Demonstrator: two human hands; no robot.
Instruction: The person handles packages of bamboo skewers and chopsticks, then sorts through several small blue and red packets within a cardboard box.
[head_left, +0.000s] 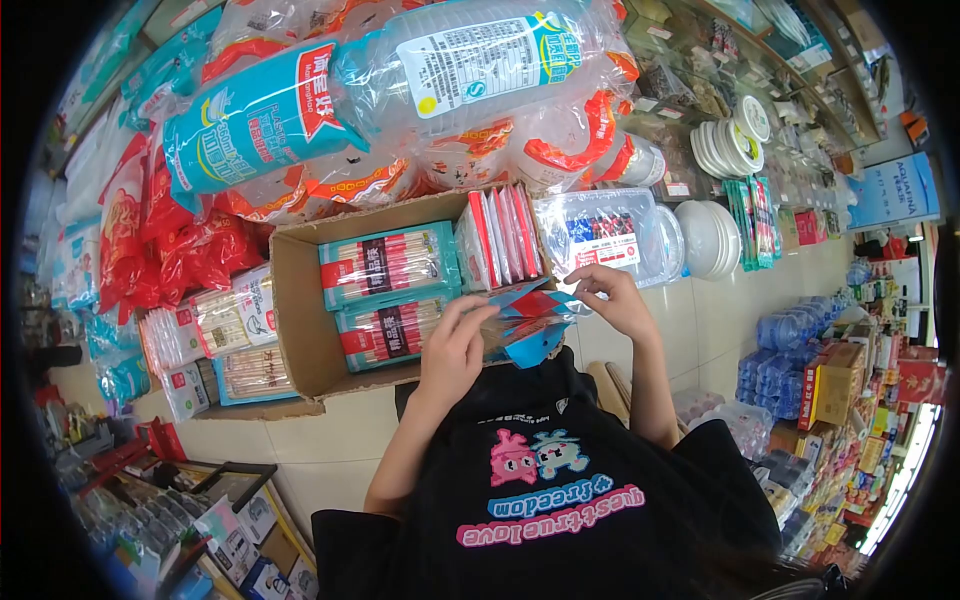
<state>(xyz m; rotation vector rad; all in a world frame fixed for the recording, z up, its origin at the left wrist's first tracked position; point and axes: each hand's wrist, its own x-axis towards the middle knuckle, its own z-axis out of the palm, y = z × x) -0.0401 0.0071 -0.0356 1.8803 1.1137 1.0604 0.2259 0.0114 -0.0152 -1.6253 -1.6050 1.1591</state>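
In front of my chest I hold a thin blue and red plastic packet (535, 345), whose contents I cannot make out. My left hand (455, 345) pinches its left side, over the near right corner of an open cardboard box (303, 330). At the upper right end, my right hand (612, 300) has thumb and fingertips closed on the packet's edge. Inside the box lie blue-edged packs of chopsticks (385, 265). Several red and white packets (497, 235) stand upright in its right part.
Bagged plastic bowls with a teal label (250, 130) are piled behind the box. Clear plastic containers (610, 235) and white lids (708, 240) sit to its right. More chopstick packs (235, 315) lie left. Bottled-water packs (790, 340) and cartons (838, 380) stand on the right.
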